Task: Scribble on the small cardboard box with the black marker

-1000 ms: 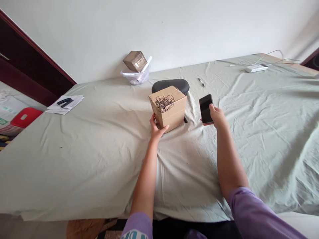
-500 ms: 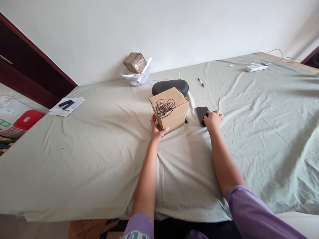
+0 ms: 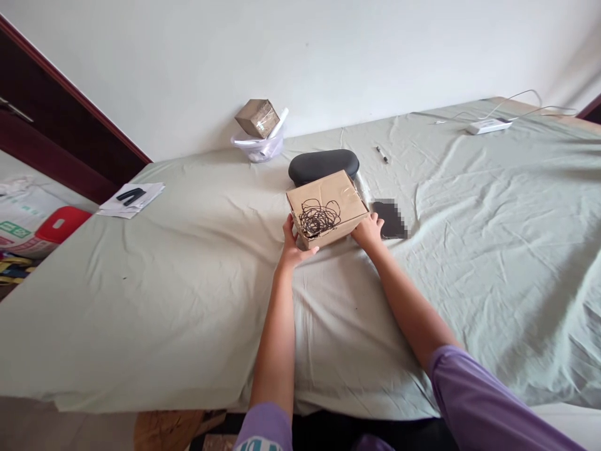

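Observation:
A brown cardboard box (image 3: 323, 188) with black scribbled loops (image 3: 319, 217) on its top sits between my hands, its top face tipped towards me. My left hand (image 3: 295, 241) grips the near left corner low down, thumb across the front and fingers round the side. At the lower right end of the box, my right hand (image 3: 369, 229) is closed against it, with some fingertips hidden. Just right of that hand a dark phone (image 3: 390, 219), partly blurred out, lies flat on the cloth. A black oval case (image 3: 323, 164) rests right behind the box.
A pale green cloth (image 3: 197, 300) covers the wide surface. At the back stand a clear plastic bowl (image 3: 256, 149) with a small taped box (image 3: 258, 118), a pen (image 3: 382, 155) and a white power strip (image 3: 489, 126). Papers (image 3: 117, 207) with a black item (image 3: 131, 196) lie left.
My right hand has set the phone down on the cloth, let it go and moved left to the box. The box has tipped towards me; my left hand keeps its grip.

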Tool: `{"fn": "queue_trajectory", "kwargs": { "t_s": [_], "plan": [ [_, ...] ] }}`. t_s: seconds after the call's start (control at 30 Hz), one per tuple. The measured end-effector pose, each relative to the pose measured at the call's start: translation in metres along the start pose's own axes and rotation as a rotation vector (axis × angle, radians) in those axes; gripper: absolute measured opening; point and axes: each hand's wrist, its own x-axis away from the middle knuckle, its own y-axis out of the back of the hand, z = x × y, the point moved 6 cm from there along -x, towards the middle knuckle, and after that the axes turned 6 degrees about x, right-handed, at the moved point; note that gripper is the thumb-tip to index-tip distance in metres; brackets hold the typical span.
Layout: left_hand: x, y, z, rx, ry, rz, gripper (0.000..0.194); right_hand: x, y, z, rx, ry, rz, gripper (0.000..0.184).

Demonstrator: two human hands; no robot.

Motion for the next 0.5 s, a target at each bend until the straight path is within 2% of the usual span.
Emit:
{"fn": "queue_trajectory", "kwargs": {
  "t_s": [0.23,0.37,0.5],
  "plan": [
    [-0.001,0.003,0.000,-0.024,-0.013,-0.043,0.132,-0.015,0.014,-0.027,-0.188,-0.144,-0.035,0.032],
    [-0.002,0.003,-0.002,-0.030,-0.025,-0.071,0.129,-0.022,0.013,-0.027,-0.324,-0.086,-0.072,0.034],
    [-0.001,0.002,-0.007,-0.018,-0.023,-0.088,0.127,-0.020,0.009,-0.020,-0.351,-0.032,-0.081,0.030]
  ]
}}
